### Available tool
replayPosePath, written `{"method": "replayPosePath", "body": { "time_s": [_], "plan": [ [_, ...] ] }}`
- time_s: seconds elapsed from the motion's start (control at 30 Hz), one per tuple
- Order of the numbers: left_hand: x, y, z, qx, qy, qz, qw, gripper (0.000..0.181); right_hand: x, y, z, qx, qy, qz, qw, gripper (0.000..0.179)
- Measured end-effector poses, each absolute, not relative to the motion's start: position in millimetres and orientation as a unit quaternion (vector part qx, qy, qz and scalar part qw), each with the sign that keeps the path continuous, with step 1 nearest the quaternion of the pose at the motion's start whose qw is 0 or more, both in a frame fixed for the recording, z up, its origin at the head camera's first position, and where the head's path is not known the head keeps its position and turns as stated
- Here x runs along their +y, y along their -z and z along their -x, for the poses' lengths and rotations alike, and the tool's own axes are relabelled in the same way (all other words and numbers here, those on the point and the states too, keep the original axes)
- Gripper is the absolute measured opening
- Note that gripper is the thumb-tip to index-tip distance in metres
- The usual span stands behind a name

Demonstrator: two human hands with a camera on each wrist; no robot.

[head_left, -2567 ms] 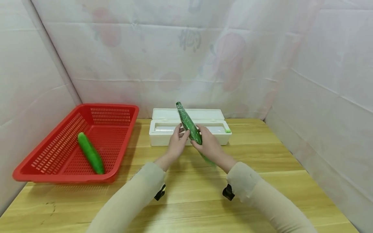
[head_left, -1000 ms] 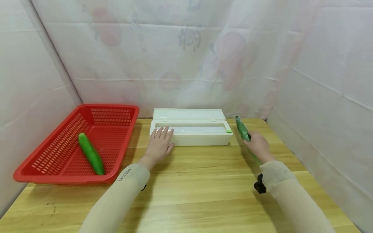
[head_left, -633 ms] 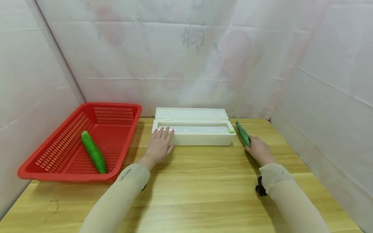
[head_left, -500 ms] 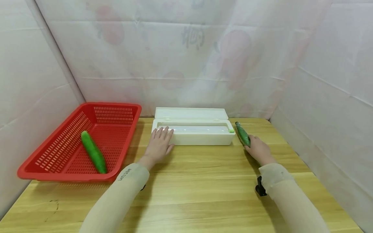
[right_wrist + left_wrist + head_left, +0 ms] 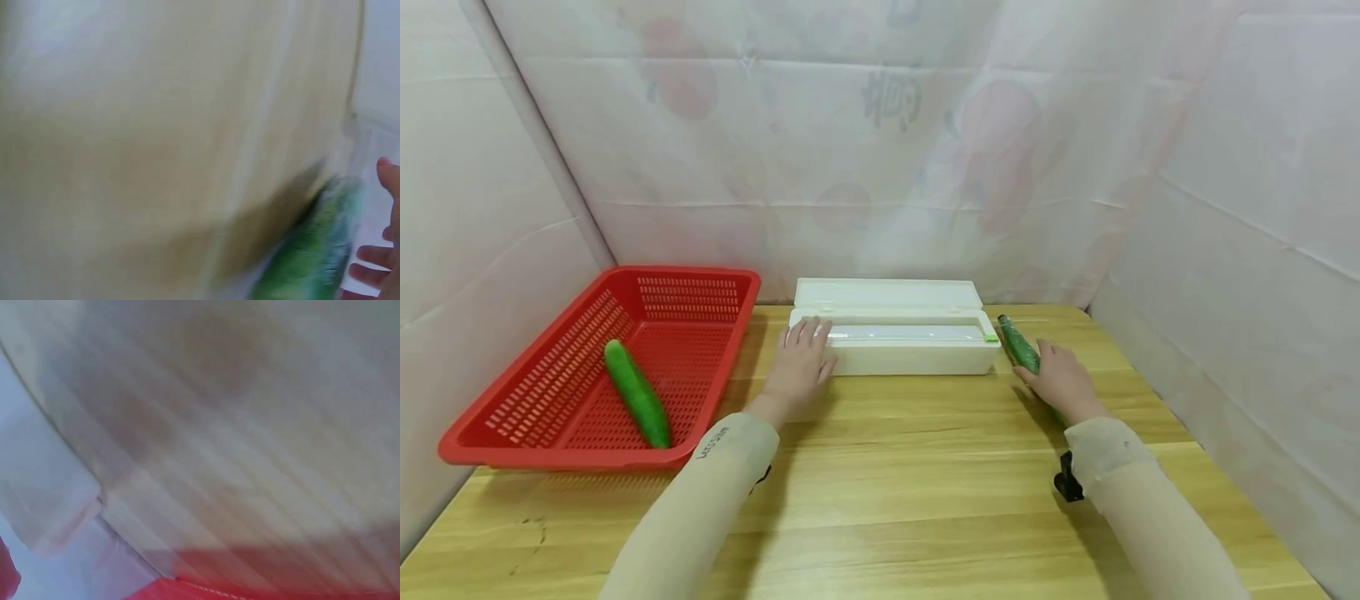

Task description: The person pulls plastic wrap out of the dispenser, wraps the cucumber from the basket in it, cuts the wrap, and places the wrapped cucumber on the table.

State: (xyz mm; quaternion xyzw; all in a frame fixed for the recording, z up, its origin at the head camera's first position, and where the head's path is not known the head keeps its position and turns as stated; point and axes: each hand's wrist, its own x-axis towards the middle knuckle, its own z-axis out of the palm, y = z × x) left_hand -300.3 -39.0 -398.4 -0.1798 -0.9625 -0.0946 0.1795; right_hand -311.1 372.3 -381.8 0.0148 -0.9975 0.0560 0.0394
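A cucumber in clear film (image 5: 1019, 345) lies on the table at the right, beside the white box. Over its middle is my right hand (image 5: 1062, 383), thumb and fingers spread. In the right wrist view, the fingers (image 5: 375, 256) stand apart from the wrapped cucumber (image 5: 309, 250). My left hand (image 5: 797, 367) has its fingers extended over the left end of the white cling film box (image 5: 917, 360), whose lid (image 5: 887, 293) is raised. Whether they press on it, I cannot tell. The left wrist view is blurred.
A red plastic basket (image 5: 707, 437) stands on the left with one unwrapped cucumber (image 5: 637, 395) in it. A small green slider (image 5: 991, 338) sits at the box's right end. Pale curtains (image 5: 850, 150) close off the back and both sides of the wooden table (image 5: 895, 500).
The wrapped cucumber went from both hands to the table at the right, carried by the right hand, which has now loosened from it. My left hand moved to the box and shifted slightly left.
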Motion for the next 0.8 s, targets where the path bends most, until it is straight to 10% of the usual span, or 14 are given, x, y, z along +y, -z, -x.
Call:
{"method": "replayPosePath", "body": {
  "time_s": [0.8],
  "plan": [
    [-49.4,389.0,316.1,-0.96,0.135,0.129,0.208,0.014,302.2,358.1,324.5,-0.952,0.028,-0.225,0.206,0.014]
  ]
}}
